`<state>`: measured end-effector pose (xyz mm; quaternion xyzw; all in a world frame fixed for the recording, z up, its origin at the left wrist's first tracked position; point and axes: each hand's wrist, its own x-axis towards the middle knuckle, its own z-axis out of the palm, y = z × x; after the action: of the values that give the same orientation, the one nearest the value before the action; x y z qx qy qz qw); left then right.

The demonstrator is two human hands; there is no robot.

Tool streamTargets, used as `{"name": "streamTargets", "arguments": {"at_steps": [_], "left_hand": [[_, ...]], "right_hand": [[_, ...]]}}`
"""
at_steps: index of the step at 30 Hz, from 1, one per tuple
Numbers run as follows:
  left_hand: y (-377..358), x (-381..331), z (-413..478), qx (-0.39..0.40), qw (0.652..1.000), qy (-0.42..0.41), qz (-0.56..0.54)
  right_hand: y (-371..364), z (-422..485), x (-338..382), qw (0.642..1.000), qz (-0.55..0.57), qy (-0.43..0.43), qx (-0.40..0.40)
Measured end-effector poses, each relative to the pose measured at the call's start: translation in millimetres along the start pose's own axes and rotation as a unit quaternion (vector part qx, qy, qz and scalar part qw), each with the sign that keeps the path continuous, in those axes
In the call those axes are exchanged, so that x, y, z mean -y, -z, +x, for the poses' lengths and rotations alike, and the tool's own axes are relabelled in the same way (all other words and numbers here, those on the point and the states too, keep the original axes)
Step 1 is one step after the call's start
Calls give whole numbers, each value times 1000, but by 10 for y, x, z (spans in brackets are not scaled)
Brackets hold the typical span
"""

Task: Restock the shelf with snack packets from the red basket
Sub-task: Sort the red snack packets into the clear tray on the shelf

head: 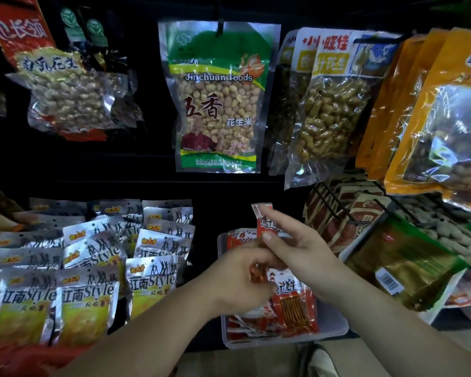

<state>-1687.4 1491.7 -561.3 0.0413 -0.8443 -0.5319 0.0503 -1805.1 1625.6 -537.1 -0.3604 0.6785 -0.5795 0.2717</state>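
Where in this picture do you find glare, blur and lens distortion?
Head view: glare whitens the green peanut bag and the silver packets; the left hand, gripping a red packet, is motion-blurred; the orange bags lean at the right edge.

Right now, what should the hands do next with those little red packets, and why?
Probably lower the upright red packet, pinched by the right hand, into the clear bin below. The left hand grips a second red packet, and matching packets already lie in that bin.
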Motion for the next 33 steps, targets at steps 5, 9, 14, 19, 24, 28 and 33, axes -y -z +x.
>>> {"name": "streamTargets", "arguments": {"at_steps": [5, 9, 14, 19, 24, 28, 33], "left_hand": [[106, 138, 50, -167, 983, 20, -66], [156, 277, 76, -232, 966, 39, -108], [55, 492, 167, -248, 962, 30, -114], [29, 704, 310, -247, 961, 42, -120], [130, 1026, 328, -271, 937, 144, -165], [202, 1245, 314, -281, 926, 182, -172], [154, 1355, 406, -268, 925, 219, -156]], "right_hand": [[84, 18, -48, 996, -59, -7, -59], [96, 9, -126, 997, -72, -20, 6], [63, 51, -281, 989, -131, -1, -67], [64, 297, -460, 978, -182, -32, -99], [-17, 775, -745, 979, -105, -129, -114], [-118, 966, -1159, 975, -135, -169, -52], [-38, 842, -1692, 945, -230, -223, 59]]}}
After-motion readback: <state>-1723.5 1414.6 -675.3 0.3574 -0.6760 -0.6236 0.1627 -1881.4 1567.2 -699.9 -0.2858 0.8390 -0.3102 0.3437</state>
